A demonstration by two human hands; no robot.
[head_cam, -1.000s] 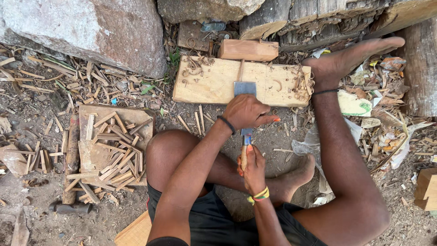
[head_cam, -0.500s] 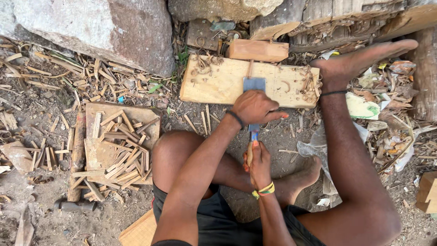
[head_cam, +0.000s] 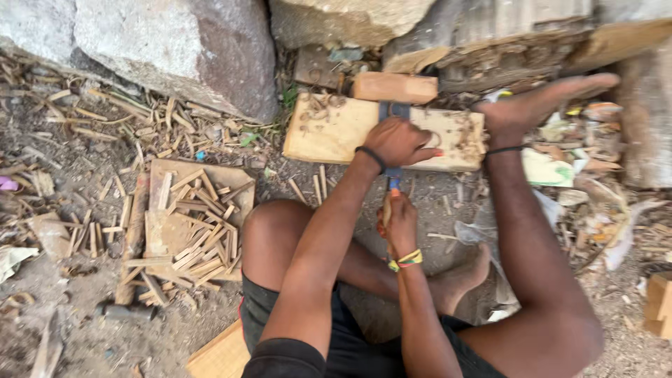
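Seated on the ground, the left hand presses a chisel onto a wooden board. The right hand grips its handle

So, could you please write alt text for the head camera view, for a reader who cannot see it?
A person sitting on the ground presses the left hand on a blue-grey tool lying on a pale wooden board, while the right hand grips the tool's handle. The right foot rests beside the board. A pile of small wood sticks lies to the left, below large rocks.
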